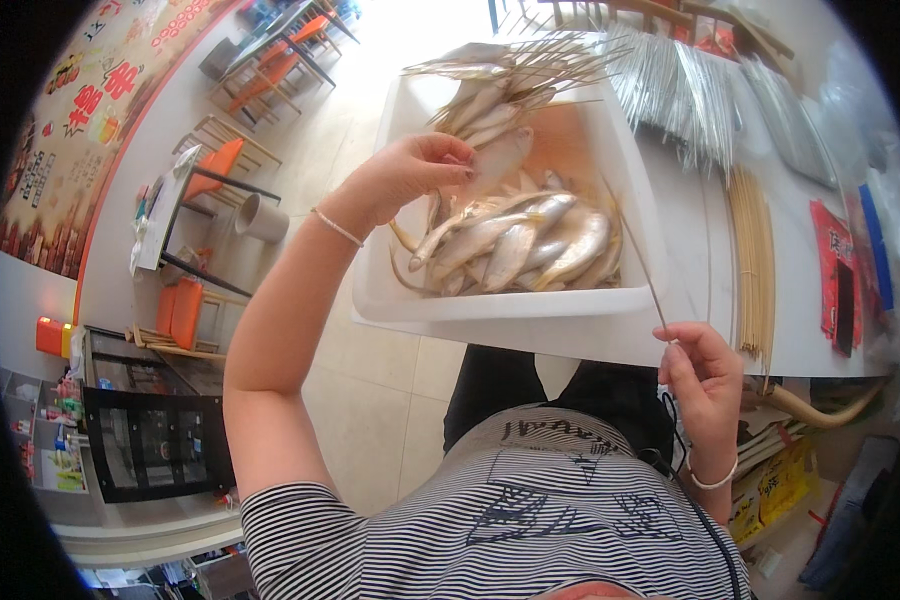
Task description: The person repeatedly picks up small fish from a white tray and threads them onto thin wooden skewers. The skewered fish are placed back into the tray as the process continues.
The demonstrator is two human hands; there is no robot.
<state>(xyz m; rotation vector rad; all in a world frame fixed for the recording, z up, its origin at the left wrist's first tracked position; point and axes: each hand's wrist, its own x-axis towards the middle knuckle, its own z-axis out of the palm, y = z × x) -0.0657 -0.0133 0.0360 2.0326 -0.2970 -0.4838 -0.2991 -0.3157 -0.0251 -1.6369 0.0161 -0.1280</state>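
My left hand (431, 165) is raised over a white plastic basin (495, 306), thumb and fingers pinched on a small silvery fish (504, 161). That fish is blurred, and its end at my fingertips is hard to make out. Between the thumb and fingers of my right hand (697, 375), by the basin's near right corner, is a thin bamboo skewer (645, 266). It slants up toward the basin's right wall. Loose yellowish-silver fish (510, 247) are heaped in the near part of the basin. At its far end lie skewered fish (487, 105), their sticks pointing right.
Right of the basin, the white table (682, 195) bears a bundle of bamboo skewers (751, 262), clear plastic sleeves (675, 90), a red packet (829, 247) and a dark phone-like object (843, 307). Orange-seated chairs (221, 169) and a grey bin (262, 219) stand to the left.
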